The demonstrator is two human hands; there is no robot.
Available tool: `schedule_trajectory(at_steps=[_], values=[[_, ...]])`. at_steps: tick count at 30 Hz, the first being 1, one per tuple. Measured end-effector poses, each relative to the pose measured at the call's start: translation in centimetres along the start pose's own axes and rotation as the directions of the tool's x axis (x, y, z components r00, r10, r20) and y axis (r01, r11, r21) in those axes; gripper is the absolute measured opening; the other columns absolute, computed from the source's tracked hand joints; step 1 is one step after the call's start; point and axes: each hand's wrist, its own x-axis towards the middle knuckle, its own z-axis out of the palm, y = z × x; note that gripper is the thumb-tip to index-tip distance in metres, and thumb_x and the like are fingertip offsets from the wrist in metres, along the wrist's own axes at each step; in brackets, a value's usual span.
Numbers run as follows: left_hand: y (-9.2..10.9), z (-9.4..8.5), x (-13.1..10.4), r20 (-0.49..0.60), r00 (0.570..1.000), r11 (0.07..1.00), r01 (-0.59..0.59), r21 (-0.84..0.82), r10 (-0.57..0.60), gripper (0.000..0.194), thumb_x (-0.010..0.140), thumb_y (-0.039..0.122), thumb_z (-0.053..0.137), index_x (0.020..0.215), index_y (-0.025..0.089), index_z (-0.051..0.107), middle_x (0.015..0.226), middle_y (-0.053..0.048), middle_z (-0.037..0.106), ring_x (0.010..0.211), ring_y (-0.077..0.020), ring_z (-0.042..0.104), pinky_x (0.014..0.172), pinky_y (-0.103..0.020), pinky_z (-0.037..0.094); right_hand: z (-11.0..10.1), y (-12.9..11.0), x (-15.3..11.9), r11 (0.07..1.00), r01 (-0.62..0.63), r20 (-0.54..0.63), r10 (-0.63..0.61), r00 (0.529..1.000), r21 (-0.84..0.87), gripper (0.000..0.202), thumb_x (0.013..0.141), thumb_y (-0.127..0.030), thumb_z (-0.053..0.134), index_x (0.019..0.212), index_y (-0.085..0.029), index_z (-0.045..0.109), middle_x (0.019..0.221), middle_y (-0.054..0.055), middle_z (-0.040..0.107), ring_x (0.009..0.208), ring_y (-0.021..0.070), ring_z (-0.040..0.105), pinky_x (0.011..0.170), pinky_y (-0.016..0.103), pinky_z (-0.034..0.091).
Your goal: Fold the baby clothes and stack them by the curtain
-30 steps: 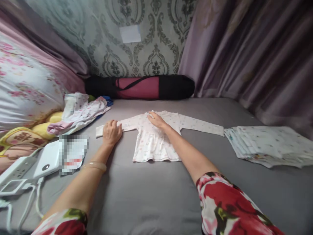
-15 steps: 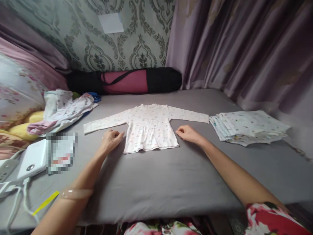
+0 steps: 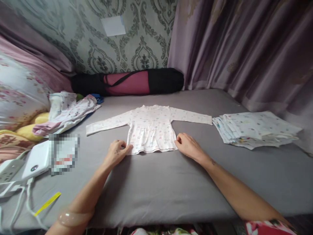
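- Shirt (image 3: 151, 129): thin wht knit, sm. pastel print, long slvs spread wide, soft ripples nr hem; lies flat mid grey cloth-covered surface (image 3: 156, 189).
- Folded cloth stack (image 3: 256, 127): wht, printed, layered, just by R cuff.
- Rm: damask-type wallpaper (image 3: 144, 49), purple curtain (image 3: 207, 49), long blk/maroon bag (image 3: 137, 81) nr wall.
- L hand (image 3: 118, 150): curled, narrow, thumb on L hem corner; can't tell if pinching.
- R hand (image 3: 187, 146): curled too, fingertips at R hem corner; grip unclear.

Got one spread-out long-sleeved shirt (image 3: 151, 129), two hands (image 3: 118, 151) (image 3: 189, 147), one bangle (image 3: 73, 218), one stack of folded cloth (image 3: 256, 129), one long black-and-maroon bag (image 3: 129, 82), one power bank (image 3: 36, 160), one power strip (image 3: 9, 169), one yellow strip (image 3: 47, 204).
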Motion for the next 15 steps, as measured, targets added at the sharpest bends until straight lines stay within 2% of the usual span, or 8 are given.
schedule_trajectory(at_steps=[5, 8, 12, 15], values=[[-0.7, -1.1, -0.2, 0.021, 0.996, 0.982, 0.092, -0.164, -0.090, 0.047, 0.077, 0.066, 0.048, 0.072, 0.020, 0.053, 0.059, 0.002, 0.052, 0.057, -0.0142, 0.047, 0.052, -0.023, 0.032, -0.9, -0.7, -0.2, 0.989, -0.068, -0.006, 0.070, 0.998, 0.133, 0.010, 0.087, -0.025, 0.049, 0.085, -0.022, 0.058, 0.076, 0.000, 0.064, 0.065, 0.0134, 0.055, 0.058, 0.024, 0.030], [-0.5, -2.0, -0.4, 0.054, 0.991, 0.971, 0.128, -0.201, -0.120, 0.048, 0.076, 0.067, 0.049, 0.074, 0.020, 0.053, 0.057, 0.004, 0.051, 0.053, -0.0123, 0.044, 0.050, -0.023, 0.029, -1.3, -0.6, -0.3, 0.978, -0.061, 0.013, 0.060, 0.998, 0.198, 0.011, 0.086, -0.023, 0.049, 0.092, -0.022, 0.058, 0.069, -0.002, 0.063, 0.061, 0.0129, 0.053, 0.055, 0.023, 0.029], [-0.6, -2.3, -0.3, 0.133, 0.984, 0.969, 0.145, -0.199, -0.120, 0.049, 0.072, 0.068, 0.049, 0.076, 0.019, 0.054, 0.055, 0.004, 0.051, 0.051, -0.0116, 0.042, 0.048, -0.023, 0.028, -1.5, 0.0, -0.2, 0.987, -0.047, 0.058, 0.039, 0.998, 0.151, 0.011, 0.087, -0.025, 0.049, 0.093, -0.025, 0.059, 0.067, -0.003, 0.064, 0.061, 0.0136, 0.055, 0.055, 0.023, 0.028], [-1.3, -2.1, 0.1, 0.166, 0.983, 0.973, 0.112, -0.200, -0.079, 0.048, 0.071, 0.066, 0.050, 0.079, 0.019, 0.056, 0.057, 0.003, 0.054, 0.052, -0.0125, 0.045, 0.048, -0.023, 0.029, -1.6, -0.2, -0.4, 0.999, -0.027, 0.068, 0.026, 0.997, 0.023, 0.013, 0.090, -0.026, 0.047, 0.093, -0.026, 0.059, 0.075, -0.001, 0.068, 0.066, 0.0154, 0.059, 0.056, 0.025, 0.027]])
